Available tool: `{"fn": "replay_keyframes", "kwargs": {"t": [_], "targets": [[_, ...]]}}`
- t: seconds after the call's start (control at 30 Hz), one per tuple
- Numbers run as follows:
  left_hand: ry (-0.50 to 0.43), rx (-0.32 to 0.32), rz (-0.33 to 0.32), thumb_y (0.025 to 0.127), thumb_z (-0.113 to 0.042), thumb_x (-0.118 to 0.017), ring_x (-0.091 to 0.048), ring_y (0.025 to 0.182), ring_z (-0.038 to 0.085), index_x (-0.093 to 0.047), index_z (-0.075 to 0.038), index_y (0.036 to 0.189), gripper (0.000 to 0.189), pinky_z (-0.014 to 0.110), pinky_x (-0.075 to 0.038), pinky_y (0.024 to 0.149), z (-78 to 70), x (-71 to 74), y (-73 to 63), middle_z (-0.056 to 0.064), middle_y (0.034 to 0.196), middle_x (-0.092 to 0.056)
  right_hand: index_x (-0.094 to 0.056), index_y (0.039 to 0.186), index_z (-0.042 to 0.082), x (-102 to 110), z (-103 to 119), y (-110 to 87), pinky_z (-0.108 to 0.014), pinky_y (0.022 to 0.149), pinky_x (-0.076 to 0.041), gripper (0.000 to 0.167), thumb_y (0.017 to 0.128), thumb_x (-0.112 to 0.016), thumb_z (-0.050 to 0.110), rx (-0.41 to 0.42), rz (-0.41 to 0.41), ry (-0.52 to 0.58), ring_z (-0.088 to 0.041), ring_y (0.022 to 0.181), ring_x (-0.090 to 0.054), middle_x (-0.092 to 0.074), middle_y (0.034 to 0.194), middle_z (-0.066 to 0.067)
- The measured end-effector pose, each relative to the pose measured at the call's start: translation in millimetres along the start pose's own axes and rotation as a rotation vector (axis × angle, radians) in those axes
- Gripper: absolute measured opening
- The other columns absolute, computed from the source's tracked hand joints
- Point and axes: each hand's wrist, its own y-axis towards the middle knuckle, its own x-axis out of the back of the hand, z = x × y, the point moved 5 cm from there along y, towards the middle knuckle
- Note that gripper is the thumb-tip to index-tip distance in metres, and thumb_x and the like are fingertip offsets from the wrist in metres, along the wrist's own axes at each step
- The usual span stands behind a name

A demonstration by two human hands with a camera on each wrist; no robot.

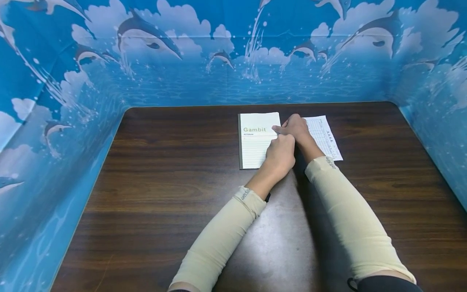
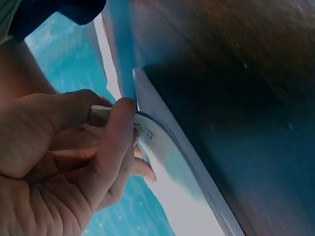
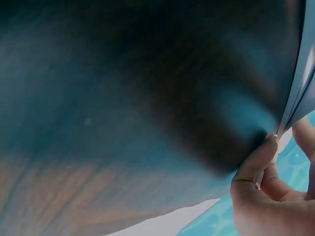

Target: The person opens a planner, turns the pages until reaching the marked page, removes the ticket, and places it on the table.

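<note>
A notebook with "Gambit" printed on its pale cover lies on the table, dark spine to the left. At its right edge my left hand pinches the page edge; in the left wrist view the thumb and fingers hold a bent corner. Just beyond, my right hand is at the same edge, with a finger reaching over the cover. In the right wrist view its thumb presses the notebook's edge, fingers on the other side. Part of the notebook's right side is hidden by the hands.
A loose sheet with a printed grid lies right of the notebook, partly behind the right hand. The dark wooden table has rounded far corners. A blue dolphin-print curtain surrounds its back and sides.
</note>
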Motion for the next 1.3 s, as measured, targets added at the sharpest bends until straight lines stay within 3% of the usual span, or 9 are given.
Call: {"fn": "replay_keyframes", "kwargs": {"t": [0.13,0.3,0.53,0.67,0.8,0.9,1.07,1.13,1.3], "targets": [[0.012,0.01,-0.006,0.104,-0.013,-0.068,-0.081,0.098,0.026,-0.072,-0.004,0.13,0.027,0.032,-0.064,0.073,-2.2,-1.9,2.5,0.015,0.12,-0.077,-0.072,0.082,0.002,1,1,-0.4,-0.047,0.086,-0.053,0.044,0.1,-0.076,0.043,0.005,-0.022,-0.007,-0.03,0.083,-0.06,-0.062,0.069,-0.003],[0.002,0.011,-0.002,0.105,-0.013,-0.067,-0.08,0.1,0.025,-0.073,-0.005,0.126,0.023,0.033,-0.064,0.076,-1.0,-6.6,1.7,0.013,0.119,-0.077,-0.07,0.077,0.004,0,3,-1.1,-0.043,0.08,-0.052,0.046,0.1,-0.077,0.043,0.008,-0.037,-0.016,-0.026,0.076,-0.058,-0.059,0.063,-0.001],[0.06,0.002,0.029,0.106,-0.015,-0.063,-0.076,0.105,0.02,-0.071,-0.005,0.126,0.024,0.031,-0.062,0.089,-0.3,-17.7,6.7,0.008,0.119,-0.074,-0.07,0.077,0.001,1,1,-0.7,-0.043,0.078,-0.052,0.047,0.099,-0.078,0.042,0.046,-0.037,-0.028,-0.025,0.072,-0.057,-0.056,0.059,0.001],[-0.046,-0.001,0.088,0.104,-0.016,-0.066,-0.074,0.092,0.018,-0.07,-0.009,0.126,0.023,0.03,-0.059,0.076,10.7,-40.6,23.1,0.005,0.117,-0.072,-0.069,0.078,0.001,2,-3,-0.6,-0.048,0.082,-0.053,0.047,0.101,-0.076,0.042,0.067,-0.026,-0.061,-0.028,0.074,-0.057,-0.057,0.061,0.0],[-0.153,0.012,0.138,0.103,-0.027,-0.069,-0.061,0.067,0.016,-0.068,-0.015,0.105,0.011,0.031,-0.049,0.061,38.1,-64.3,44.6,0.002,0.09,-0.067,-0.069,0.08,0.002,0,-5,1.2,-0.047,0.081,-0.053,0.047,0.103,-0.073,0.042,0.074,-0.022,-0.09,-0.028,0.076,-0.056,-0.059,0.065,-0.002],[-0.157,0.03,0.132,0.106,-0.039,-0.067,-0.061,0.07,0.018,-0.067,-0.014,0.103,0.025,0.034,-0.05,0.066,59.9,-47.1,39.4,0.003,0.083,-0.063,-0.067,0.084,0.003,-2,-4,1.7,-0.043,0.078,-0.05,0.046,0.105,-0.07,0.043,0.079,-0.024,-0.108,-0.026,0.077,-0.054,-0.058,0.071,-0.003],[-0.128,0.082,0.005,0.109,-0.049,-0.06,-0.069,0.116,0.03,-0.064,-0.006,0.139,0.053,0.045,-0.059,0.096,91.4,19.1,4.5,0.014,0.124,-0.072,-0.064,0.104,0.0,-2,-3,-1.0,-0.043,0.078,-0.049,0.046,0.111,-0.059,0.045,0.079,0.021,-0.086,-0.029,0.084,-0.057,-0.063,0.091,-0.013],[-0.125,0.089,-0.058,0.11,-0.048,-0.057,-0.062,0.136,0.036,-0.056,-0.006,0.152,0.059,0.05,-0.054,0.109,103.1,43.6,-8.9,0.018,0.145,-0.065,-0.063,0.12,-0.004,1,-2,-2.9,-0.049,0.087,-0.051,0.052,0.113,-0.052,0.046,0.088,0.068,-0.066,-0.034,0.096,-0.061,-0.066,0.108,-0.021],[-0.185,0.043,-0.161,0.113,-0.053,-0.046,-0.029,0.165,0.038,-0.034,-0.012,0.169,0.07,0.059,-0.031,0.129,135.6,74.0,-26.9,0.015,0.174,-0.036,-0.043,0.159,-0.003,10,3,-13.1,-0.061,0.119,-0.04,0.065,0.117,-0.037,0.046,0.135,0.176,-0.002,-0.046,0.145,-0.051,-0.052,0.156,-0.03]]}}
